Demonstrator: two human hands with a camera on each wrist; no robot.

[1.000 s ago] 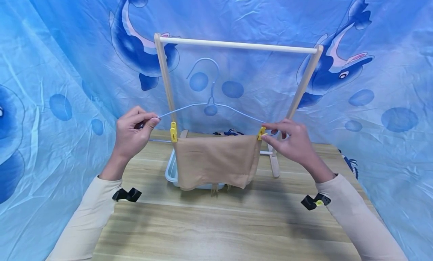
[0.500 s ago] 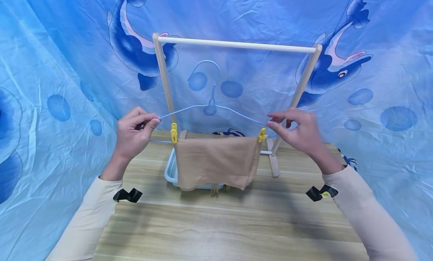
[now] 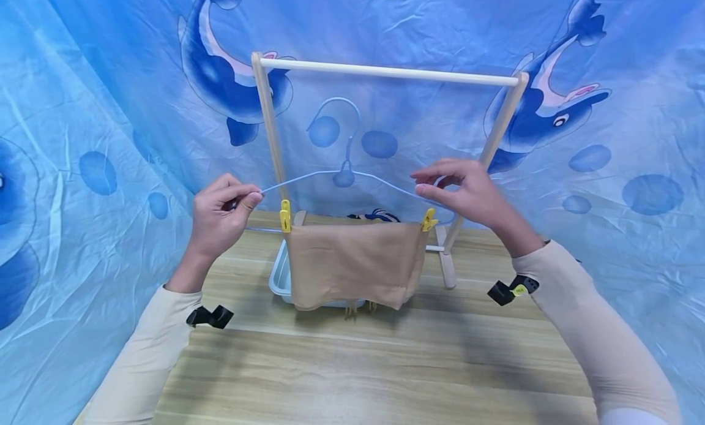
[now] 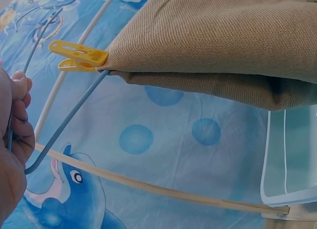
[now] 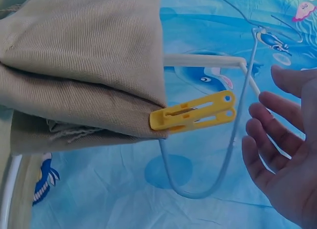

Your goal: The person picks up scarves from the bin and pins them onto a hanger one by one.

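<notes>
In the head view my left hand (image 3: 220,220) pinches the left arm of a blue wire hanger (image 3: 314,173) and holds it up. A folded tan cloth (image 3: 355,263) with a fringe hangs over the hanger's lower bar. One yellow clothespin (image 3: 285,217) clips the cloth at its left end, another yellow clothespin (image 3: 428,220) at its right end. My right hand (image 3: 465,189) is beside the hanger's right arm, holding nothing. From the right wrist view, its fingers (image 5: 277,135) are loosely bent, apart from the hanger wire (image 5: 230,152). The hanger's hook points up and touches nothing.
Behind the hanger stands a wooden rack with a white top rod (image 3: 385,73). A pale blue basin (image 3: 281,278) sits on the wooden table (image 3: 352,376), partly hidden by the cloth. Blue dolphin-print sheeting (image 3: 440,21) surrounds the table.
My right hand has let go of the right clothespin, moved out to the right, then up and back inward above the hanger's right arm. My left hand keeps its pinch on the hanger.
</notes>
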